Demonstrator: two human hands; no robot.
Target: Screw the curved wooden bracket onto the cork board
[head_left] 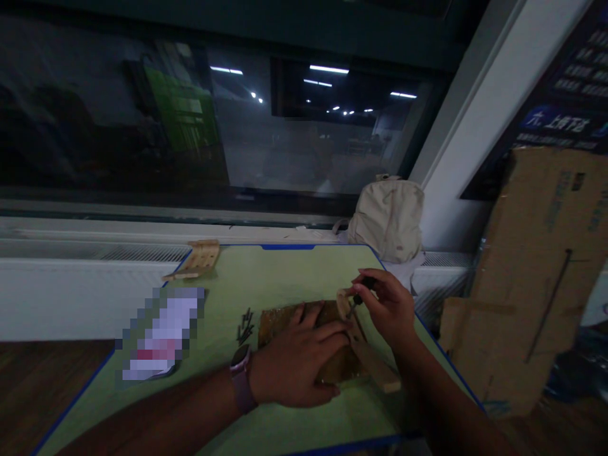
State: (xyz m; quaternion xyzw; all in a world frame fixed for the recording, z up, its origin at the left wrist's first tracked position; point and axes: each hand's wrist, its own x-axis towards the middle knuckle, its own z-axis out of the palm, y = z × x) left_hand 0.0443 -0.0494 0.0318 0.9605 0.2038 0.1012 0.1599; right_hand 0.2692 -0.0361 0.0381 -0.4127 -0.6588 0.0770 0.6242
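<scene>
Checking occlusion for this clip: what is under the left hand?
A brown board shows around the left hand, which lies over it; whatever is directly beneath is covered.

My worktop (294, 272) had a pale green surface and a blue edge. A wooden piece (203, 258) lay at the far left corner. Nearer me, along the left side, lay a pixelated item (161, 335). Thin dark fasteners (245, 329) lay loose just left of a flat brown board (344, 361).
</scene>
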